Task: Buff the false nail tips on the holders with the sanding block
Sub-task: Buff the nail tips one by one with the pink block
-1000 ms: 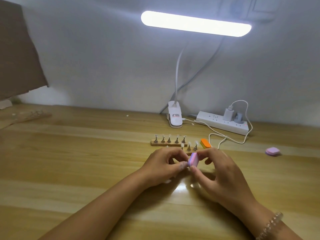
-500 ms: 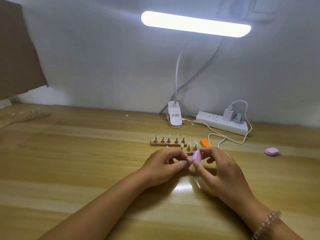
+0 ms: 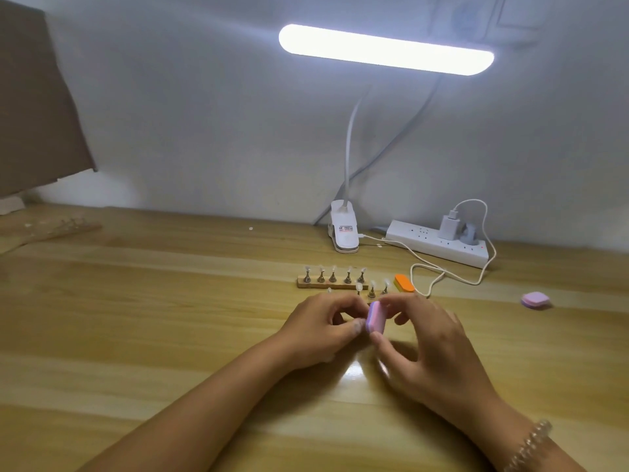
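pinching sanding block (image 3: 375, 317) on edge in right hand (image 3: 429, 342), just above table (image 3: 170, 335). curling left hand (image 3: 320, 327) fingers against block's left side; cannot tell what's pinched. leaving nail tips (image 3: 333, 268) on wooden holder (image 3: 332, 283) just behind, orange block (image 3: 404, 283) beside.

A home-style nail-craft desk: a wooden tabletop (image 3: 170, 318) against a plain white wall (image 3: 204, 131), with a clip-on LED bar lamp (image 3: 386, 49) and a plugged-in power strip (image 3: 425, 245) well beyond the fingers (image 3: 413, 303), and nail tip holders (image 3: 333, 276) on a wooden strip (image 3: 326, 285) just past them.
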